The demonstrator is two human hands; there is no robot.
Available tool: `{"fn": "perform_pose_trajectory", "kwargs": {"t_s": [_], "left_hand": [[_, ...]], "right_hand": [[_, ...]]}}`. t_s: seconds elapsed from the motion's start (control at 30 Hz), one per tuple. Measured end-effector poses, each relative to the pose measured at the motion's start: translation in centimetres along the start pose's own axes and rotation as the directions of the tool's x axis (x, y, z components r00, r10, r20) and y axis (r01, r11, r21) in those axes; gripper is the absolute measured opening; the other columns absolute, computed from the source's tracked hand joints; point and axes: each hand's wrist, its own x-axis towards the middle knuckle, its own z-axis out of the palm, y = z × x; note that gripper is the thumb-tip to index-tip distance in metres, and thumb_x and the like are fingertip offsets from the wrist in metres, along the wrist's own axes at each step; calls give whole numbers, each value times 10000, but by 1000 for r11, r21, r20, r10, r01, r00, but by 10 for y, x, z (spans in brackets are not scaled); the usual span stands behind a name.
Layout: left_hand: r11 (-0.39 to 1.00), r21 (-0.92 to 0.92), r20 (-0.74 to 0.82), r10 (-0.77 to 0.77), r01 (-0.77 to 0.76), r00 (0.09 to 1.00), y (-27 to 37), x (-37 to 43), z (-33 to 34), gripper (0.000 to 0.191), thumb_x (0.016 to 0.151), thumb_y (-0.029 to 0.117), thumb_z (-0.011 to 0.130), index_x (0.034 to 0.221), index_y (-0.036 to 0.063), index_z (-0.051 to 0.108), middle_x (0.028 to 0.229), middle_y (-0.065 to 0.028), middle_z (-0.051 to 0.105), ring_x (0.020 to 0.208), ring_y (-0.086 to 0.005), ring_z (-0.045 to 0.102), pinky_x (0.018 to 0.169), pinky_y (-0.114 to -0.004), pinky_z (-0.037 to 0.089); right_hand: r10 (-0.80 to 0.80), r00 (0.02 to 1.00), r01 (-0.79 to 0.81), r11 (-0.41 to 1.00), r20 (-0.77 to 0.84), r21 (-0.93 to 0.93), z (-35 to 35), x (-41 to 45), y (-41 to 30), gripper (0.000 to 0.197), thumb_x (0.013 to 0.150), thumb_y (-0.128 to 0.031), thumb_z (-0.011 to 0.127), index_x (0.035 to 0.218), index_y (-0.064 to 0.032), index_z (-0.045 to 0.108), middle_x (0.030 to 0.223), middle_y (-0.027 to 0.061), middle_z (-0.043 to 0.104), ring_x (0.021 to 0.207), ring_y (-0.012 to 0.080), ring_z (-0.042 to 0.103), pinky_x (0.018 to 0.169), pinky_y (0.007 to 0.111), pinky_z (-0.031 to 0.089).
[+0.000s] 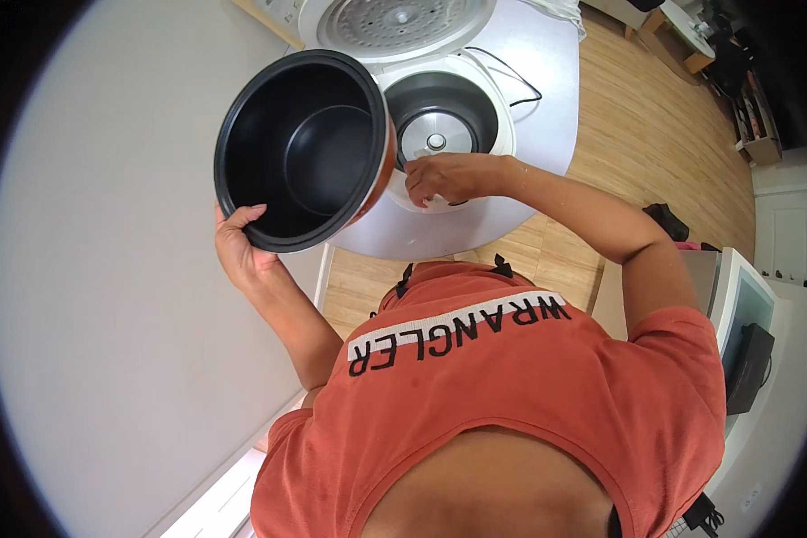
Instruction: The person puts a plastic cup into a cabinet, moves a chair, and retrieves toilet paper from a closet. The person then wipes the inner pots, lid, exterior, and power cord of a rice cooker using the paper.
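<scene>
My left hand (pixel 245 245) grips the rim of a rice cooker's inner pot (pixel 329 158), thumb inside and fingers beneath. The pot is black inside and copper-orange outside. It is tilted towards me, with nothing seen inside. Beside it stands the white rice cooker body (pixel 504 128), its lid (pixel 401 30) raised at the back. A round metal heating plate (pixel 437 138) shows in the cooker's bare well. My right hand (pixel 447 178) is over the cooker's front rim with its fingers curled. Whether those fingers hold anything or touch the cooker is hidden.
The cooker stands on a white round-edged table (pixel 551 40). A black power cord (pixel 524 84) curves off its right side. A pale wall or panel (pixel 121 235) rises close on the left. Wooden flooring (pixel 645 128) extends right, towards a low table (pixel 689 30).
</scene>
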Motion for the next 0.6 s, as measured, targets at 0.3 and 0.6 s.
{"fn": "perform_pose_trajectory", "kwargs": {"t_s": [0.3,0.6], "left_hand": [[996,-9,124,-81,83,989,-32,1,38,621,514,-198,411,1108,-43,507,986,-177,583,870,-286,600,794,-336,529],[988,-68,263,-115,137,958,-94,10,81,624,500,-192,423,1096,-43,534,975,-143,597,854,-245,588,734,-283,512]], "right_hand": [[246,936,-250,968,-253,19,-14,-42,-22,189,676,74,496,802,-33,587,803,72,537,885,227,474,776,315,420],[360,812,-431,901,-459,-55,-13,-115,-10,266,662,140,468,823,-40,581,902,71,549,919,251,493,810,328,430]]}}
